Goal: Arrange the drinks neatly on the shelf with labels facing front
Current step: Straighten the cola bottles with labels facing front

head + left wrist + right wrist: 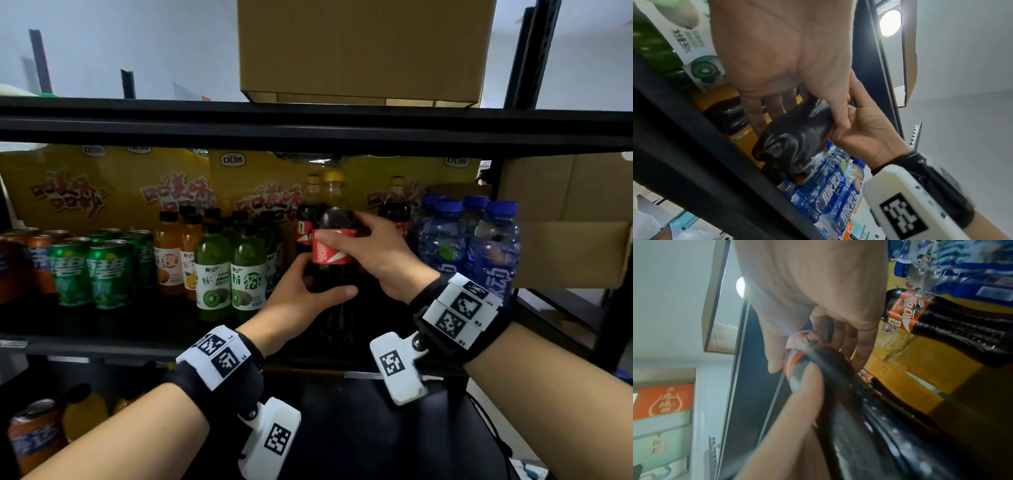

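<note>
The cola bottle (334,246) is near-black with a red label bearing a white swoosh and a yellow cap; the cans (109,270) are green with white characters; the kiwi drinks (213,274) green with white labels; the water bottles (493,246) blue, blue-capped; the backing cartons (102,185) yellow with red lettering; the shelf (308,130) black.

Dim under the black metal shelf (308,126), its lower tier in deep shadow; a round white ceiling lamp (890,22) flares brightly beside the shelf; wrist views blurred, edges bent by wide-angle distortion.
</note>
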The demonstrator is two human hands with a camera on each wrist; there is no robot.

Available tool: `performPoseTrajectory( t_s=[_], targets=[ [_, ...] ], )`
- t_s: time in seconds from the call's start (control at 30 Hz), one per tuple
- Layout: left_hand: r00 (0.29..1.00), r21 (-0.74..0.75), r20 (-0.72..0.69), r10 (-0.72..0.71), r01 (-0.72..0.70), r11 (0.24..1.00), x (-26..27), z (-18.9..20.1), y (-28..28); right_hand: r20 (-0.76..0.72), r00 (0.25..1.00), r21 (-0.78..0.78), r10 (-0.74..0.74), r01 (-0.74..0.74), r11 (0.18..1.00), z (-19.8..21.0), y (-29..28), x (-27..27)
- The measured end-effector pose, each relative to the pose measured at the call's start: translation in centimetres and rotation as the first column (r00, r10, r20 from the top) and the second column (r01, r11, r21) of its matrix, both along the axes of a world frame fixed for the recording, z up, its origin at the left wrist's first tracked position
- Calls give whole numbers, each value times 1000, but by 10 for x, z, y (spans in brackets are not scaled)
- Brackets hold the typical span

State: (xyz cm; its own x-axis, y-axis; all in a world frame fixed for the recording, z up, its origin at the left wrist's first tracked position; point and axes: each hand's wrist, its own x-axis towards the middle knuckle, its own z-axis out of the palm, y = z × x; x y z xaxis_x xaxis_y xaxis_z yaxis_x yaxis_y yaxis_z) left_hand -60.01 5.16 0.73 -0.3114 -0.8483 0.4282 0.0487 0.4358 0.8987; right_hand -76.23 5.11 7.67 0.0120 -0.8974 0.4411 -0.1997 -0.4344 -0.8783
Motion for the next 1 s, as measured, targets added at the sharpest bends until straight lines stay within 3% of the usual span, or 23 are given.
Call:
performPoseTrajectory(
  t_s=[0.2,0.33,0.47,0.57,0.8,1.0],
  targets=[
    [983,236,-7,-181,178,955,2,2,2,28,1000,-21,-7,7,1000,3,-5,1],
    [979,213,80,-190,169,962,9,2,1,22,1000,12,16,-16,1000,-1,-8,-1],
    [991,154,29,-131,125,980,10,-1,1,-34,998,6,46,-46,999,-2,-2,-4],
    [993,112,12,-121,119,987,6,-3,2,27,999,-14,37,-37,999,0,-1,-5],
    [978,258,-73,-196,208,944,-1,6,-2,157,988,-23,-8,11,1000,-6,-11,-4],
    [990,109,-122,-72,86,990,-6,0,-3,64,998,-71,-19,24,997,-14,-7,-2]
  ],
)
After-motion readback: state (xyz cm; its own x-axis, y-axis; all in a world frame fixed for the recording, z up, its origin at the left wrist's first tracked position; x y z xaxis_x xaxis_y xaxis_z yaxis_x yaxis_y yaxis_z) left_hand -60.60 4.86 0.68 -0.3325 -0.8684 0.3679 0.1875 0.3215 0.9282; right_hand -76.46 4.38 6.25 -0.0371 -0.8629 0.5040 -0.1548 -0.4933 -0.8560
